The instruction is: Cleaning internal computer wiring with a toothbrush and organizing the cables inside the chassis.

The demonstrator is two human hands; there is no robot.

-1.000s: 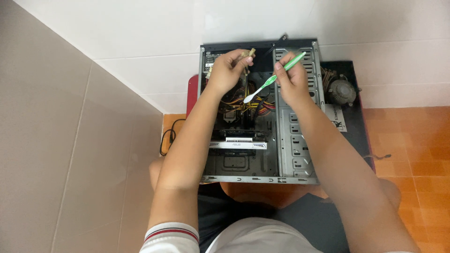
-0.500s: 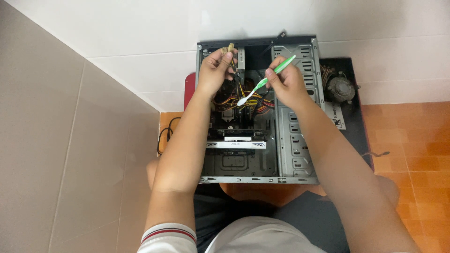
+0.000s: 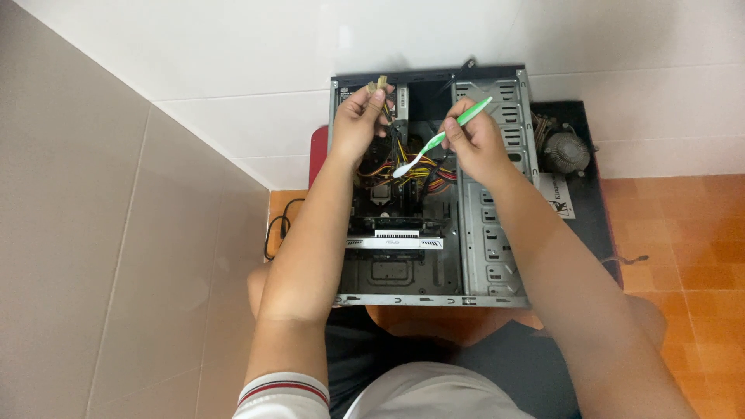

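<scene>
An open grey computer case (image 3: 497, 256) lies on its side in front of me, with a bundle of coloured cables (image 3: 419, 172) and a white expansion card (image 3: 396, 242) inside. My left hand (image 3: 358, 120) pinches a pale cable connector (image 3: 376, 84) above the case's upper left corner and holds it up. My right hand (image 3: 472, 140) grips a green and white toothbrush (image 3: 438, 140). Its bristled head points down and left, hovering above the cables between my two hands.
A black side panel (image 3: 583, 178) lies to the right of the case with a round cooler fan (image 3: 566, 149) on it. A red object (image 3: 318, 155) and a black cord (image 3: 278, 229) show at the left. White tiled wall behind, orange tile floor at right.
My left hand has lifted the connector up and left, toward the case's corner. The toothbrush in my right hand has stayed over the cables, shifting slightly left.
</scene>
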